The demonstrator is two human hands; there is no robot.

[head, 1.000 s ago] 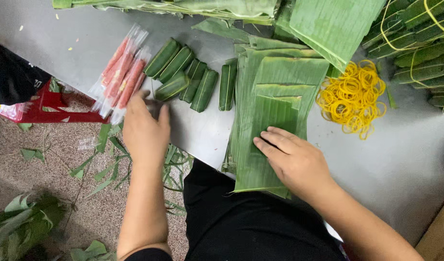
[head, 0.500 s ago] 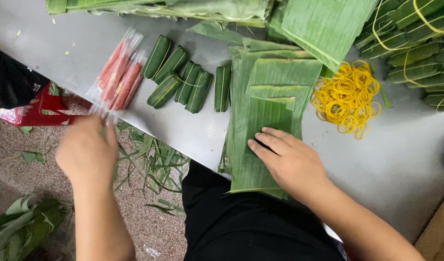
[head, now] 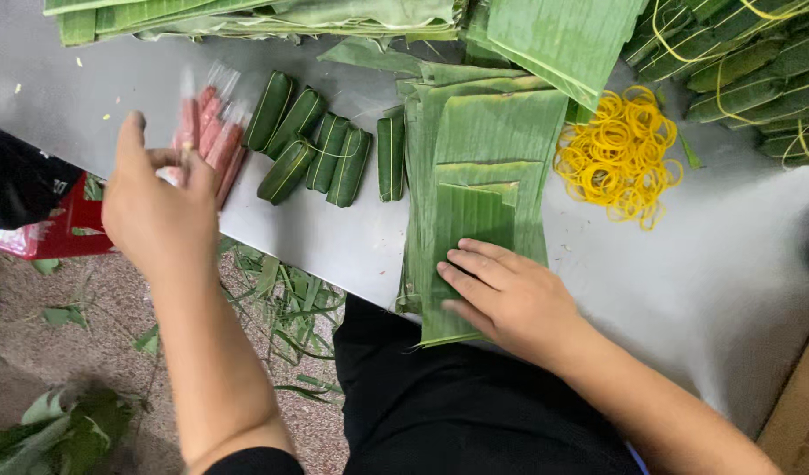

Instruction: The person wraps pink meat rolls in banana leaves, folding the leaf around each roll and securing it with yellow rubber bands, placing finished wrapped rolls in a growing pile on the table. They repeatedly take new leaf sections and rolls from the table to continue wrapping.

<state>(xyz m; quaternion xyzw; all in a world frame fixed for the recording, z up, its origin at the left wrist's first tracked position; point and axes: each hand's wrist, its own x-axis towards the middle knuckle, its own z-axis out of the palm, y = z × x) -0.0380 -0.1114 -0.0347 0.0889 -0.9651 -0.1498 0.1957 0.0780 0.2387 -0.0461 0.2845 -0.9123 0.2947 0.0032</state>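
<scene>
Two hands: left hand [head: 158, 211] pinches a sausage packet [head: 202, 132] lengthwise away; right hand [head: 510, 295] flat.

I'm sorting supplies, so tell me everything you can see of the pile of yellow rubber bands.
The yellow rubber bands lie in a loose, tangled heap on the grey table, thin rings overlapping at random. The heap sits right of the stacked banana leaves, its left edge about meeting them, and below the tied green bundles. Neither hand touches it.
</scene>
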